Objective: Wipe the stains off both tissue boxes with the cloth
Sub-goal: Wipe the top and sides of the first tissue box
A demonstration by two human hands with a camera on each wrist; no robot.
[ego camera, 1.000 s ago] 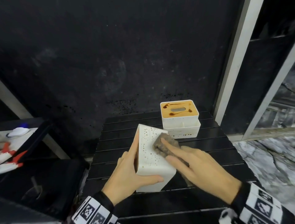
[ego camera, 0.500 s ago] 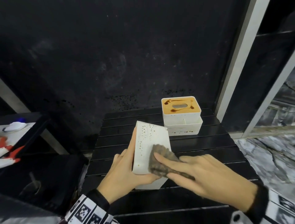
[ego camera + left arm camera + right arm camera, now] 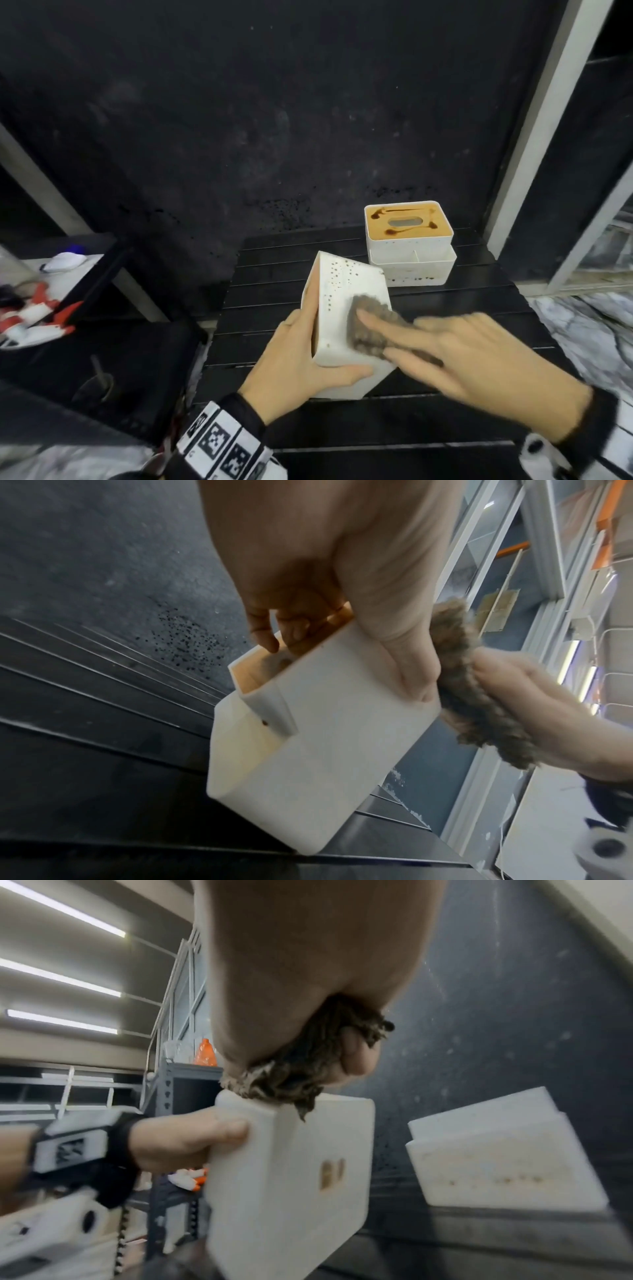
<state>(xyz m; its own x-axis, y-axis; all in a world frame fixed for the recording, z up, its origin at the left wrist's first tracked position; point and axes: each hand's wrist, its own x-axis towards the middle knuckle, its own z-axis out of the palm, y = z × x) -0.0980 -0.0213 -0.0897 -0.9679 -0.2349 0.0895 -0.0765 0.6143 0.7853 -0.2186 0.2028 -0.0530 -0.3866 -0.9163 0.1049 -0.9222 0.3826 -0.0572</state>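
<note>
A white tissue box (image 3: pixel 346 284) lies tipped on its side on the black slatted table, with small dark specks on its upturned face. My left hand (image 3: pixel 301 359) grips its near end, thumb on the front and fingers inside the opening (image 3: pixel 274 631). My right hand (image 3: pixel 479 359) holds a brown-grey cloth (image 3: pixel 368 325), its long fingers pressing it onto the speckled face and the thumb (image 3: pixel 356 1056) tucked under it. The second tissue box (image 3: pixel 411 246) stands upright at the back right, dark brown smears on its orange lid (image 3: pixel 376 226) and specks low on its front (image 3: pixel 496 1177).
The table (image 3: pixel 445 308) ends against a black wall behind. A white post (image 3: pixel 534 120) rises at the right beside a marble floor (image 3: pixel 582 325). At the left, a dark shelf holds red-and-white items (image 3: pixel 34 315).
My right hand drew the cloth down the box's face toward me, then back up to its middle. The left hand kept its grip and the box turned slightly.
</note>
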